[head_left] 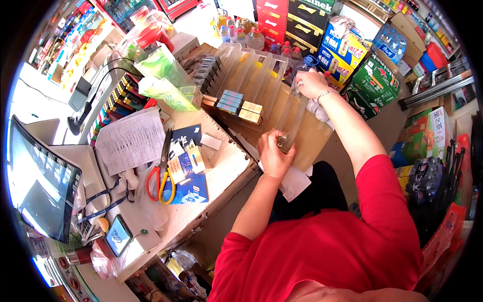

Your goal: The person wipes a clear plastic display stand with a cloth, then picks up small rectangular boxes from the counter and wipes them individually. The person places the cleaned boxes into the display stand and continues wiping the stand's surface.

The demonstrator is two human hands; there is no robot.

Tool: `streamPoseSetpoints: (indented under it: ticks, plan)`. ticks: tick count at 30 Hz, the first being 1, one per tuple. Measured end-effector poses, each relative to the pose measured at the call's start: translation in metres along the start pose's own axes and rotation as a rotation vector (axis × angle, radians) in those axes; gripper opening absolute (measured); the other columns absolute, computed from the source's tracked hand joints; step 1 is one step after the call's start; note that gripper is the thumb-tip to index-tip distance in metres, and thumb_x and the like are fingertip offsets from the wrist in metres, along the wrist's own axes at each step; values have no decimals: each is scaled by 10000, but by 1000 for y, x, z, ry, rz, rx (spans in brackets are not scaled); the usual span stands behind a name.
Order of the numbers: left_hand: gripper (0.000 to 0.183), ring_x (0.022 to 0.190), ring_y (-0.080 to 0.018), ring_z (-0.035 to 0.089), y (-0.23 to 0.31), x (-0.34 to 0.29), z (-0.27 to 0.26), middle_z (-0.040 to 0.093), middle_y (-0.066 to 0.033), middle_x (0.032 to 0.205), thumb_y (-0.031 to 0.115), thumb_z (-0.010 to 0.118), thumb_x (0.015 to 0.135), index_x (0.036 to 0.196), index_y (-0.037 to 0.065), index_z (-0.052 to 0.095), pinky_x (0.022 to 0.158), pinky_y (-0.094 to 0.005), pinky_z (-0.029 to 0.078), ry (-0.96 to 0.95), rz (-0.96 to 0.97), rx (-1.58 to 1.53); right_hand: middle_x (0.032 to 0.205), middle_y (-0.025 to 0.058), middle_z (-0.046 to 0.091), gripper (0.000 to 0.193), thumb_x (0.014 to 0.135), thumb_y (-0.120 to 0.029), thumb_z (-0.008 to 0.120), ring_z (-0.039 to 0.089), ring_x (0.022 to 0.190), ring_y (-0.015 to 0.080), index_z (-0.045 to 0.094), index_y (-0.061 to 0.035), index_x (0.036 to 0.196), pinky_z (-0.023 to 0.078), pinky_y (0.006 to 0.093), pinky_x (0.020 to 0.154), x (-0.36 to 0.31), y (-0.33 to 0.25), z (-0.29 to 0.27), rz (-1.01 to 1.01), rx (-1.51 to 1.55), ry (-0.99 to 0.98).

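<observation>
My left hand (275, 155) is closed around a small dark, boxy piece (284, 144) at the near end of a clear plastic divider (286, 117). Farther off and to the right, my right hand (312, 83) is bent downward with its fingers closed at the tray's far right side. Something whitish shows at those fingertips, too small to name. Below that wrist lies a crumpled, pale, translucent wad (318, 109). The wood-coloured display tray (307, 143) has several clear dividers. On its left side sit blue packs (230, 101), gold packs (250, 112) and a row of dark packs (206, 73).
Scissors (163, 173) with red and yellow handles, a printed sheet (132, 141) and a phone (118, 235) lie on the counter. A monitor (43, 181) stands at left. Bottles (246, 38) and stacked drink cartons (342, 53) are beyond the tray.
</observation>
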State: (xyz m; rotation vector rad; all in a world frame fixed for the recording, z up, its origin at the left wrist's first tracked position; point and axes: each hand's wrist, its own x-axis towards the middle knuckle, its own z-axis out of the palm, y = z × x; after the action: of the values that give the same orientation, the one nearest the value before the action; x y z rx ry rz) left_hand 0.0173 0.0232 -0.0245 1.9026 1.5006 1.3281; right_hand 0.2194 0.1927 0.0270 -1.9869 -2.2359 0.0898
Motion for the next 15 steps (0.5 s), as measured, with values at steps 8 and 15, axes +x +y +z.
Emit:
streamPoseSetpoints:
  ticks: [8,15]
  plan:
    - [529,980,-359,497,-3,0,3,510,-137,1027,128,797,621,1030,96,464,843,-447,431,17,27,26,823,18,669,122,751,-148,595,560,906,215,700,-187,799,367,393,816,-37,-25,-9,-272,-24,-108]
    - [520,983,-356,494,-1,0,-2,505,-128,1027,132,794,627,1028,103,465,845,-446,430,-8,7,21,886,73,682,163,781,-172,547,564,984,246,664,-102,871,376,399,835,-17,-16,-14,-64,-202,-29]
